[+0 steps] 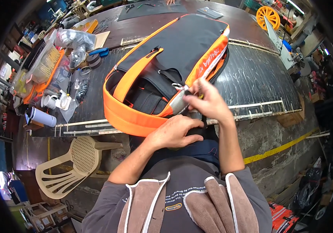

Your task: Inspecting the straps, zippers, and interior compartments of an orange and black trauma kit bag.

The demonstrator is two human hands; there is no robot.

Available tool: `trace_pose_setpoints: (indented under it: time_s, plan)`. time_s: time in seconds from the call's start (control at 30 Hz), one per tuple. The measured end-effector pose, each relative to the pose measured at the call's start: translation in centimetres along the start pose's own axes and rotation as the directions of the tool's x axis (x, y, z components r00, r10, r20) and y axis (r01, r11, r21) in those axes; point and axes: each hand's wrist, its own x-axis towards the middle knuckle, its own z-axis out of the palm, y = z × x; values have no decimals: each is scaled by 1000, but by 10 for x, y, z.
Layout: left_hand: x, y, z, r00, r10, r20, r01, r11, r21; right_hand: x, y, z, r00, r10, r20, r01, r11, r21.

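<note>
A large black and orange backpack (174, 42) lies on the table in front of me, partly over the near edge. Its orange shoulder strap (137, 73) arches above black mesh padding. At the bag's near right corner, my right hand (209, 101) is closed, thumb against fingers, on a small dark piece beside the grey mesh side pocket (179, 101). Just below, my left hand (176, 132) curls at the bag's near orange edge, its thumb pointing right. The left hand's lower fingers are hidden, and a dark strap shows between the two hands.
Plastic bags, tape rolls and a clear bin (46, 64) crowd the table's left side. A white tumbler (42, 117) stands near the left front edge. A beige plastic chair (75, 163) is below. At the far right stand a sewing machine (287, 58) and an orange wheel (268, 18).
</note>
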Motion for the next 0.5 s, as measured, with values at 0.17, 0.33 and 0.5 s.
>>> trace_pose_setpoints:
  time_s: [0.17,0.33,0.5]
  plan:
    - [-42,55,-21,989,33,-145,63,791,609,-21,-54,-63,896,-360,-259,422,872,248]
    - [-100,58,-55,884,-162,-438,449,554,701,-54,-103,-110,752,-606,-259,642,584,498]
    - [-125,57,-111,927,-39,-373,249,808,535,-41,-131,-140,608,-794,22,664,524,533]
